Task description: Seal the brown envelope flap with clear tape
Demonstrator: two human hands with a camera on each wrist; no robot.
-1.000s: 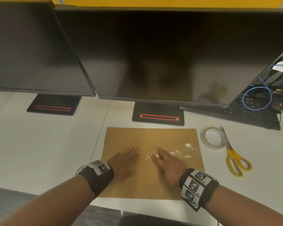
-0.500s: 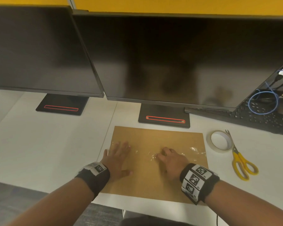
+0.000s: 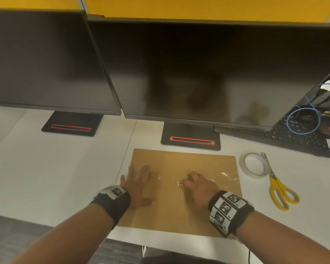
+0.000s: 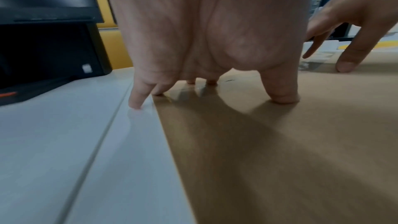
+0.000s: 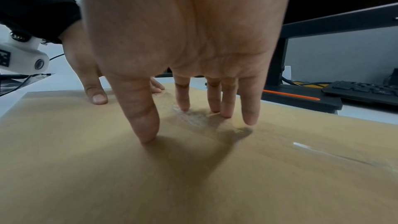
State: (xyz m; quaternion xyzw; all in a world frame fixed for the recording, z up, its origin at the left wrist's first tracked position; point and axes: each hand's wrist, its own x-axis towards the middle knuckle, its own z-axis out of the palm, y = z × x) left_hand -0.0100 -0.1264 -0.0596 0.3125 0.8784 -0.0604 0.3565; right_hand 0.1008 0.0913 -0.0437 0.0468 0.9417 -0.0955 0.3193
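My right fingers (image 5: 226, 108) bent down onto the tape (image 3: 225, 176) mid-envelope (image 3: 179, 206), holding nothing; my left hand (image 3: 139, 185) lay spread flat at its left edge on the table (image 3: 46, 178). I judged firm outward strokes would best flatten the wrinkles.

The envelope (image 3: 179, 206) flap cannot be told apart from the body in any view: the surface reads as one brown sheet. Both hands cover parts of the clear tape (image 3: 225, 175) strip, so its stretch under the left hand (image 3: 136, 184) and the right hand (image 3: 199, 188) is hidden. Its end at the envelope's left edge is too faint to place. In the left wrist view the left hand's middle fingers (image 4: 212, 81) are mostly hidden behind the palm. Both monitors behind the envelope are cut off at the picture's edges.
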